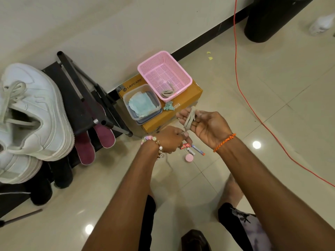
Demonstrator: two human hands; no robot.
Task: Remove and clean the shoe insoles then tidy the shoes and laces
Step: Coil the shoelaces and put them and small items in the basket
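Tiled floor, right hand fingers curled around lace looped lengthwise along them, left hand pinching its end

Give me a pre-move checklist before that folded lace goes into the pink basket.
1. Lace folded into a bundle across the right hand: ok.
2. Left hand pinching the lace's lower end: ok.
3. Loose tail fully gathered: cannot tell, the left hand hides it.
4. Pink basket within reach on the cardboard box: ok.
5. Room in the basket beside the coiled lace: ok.
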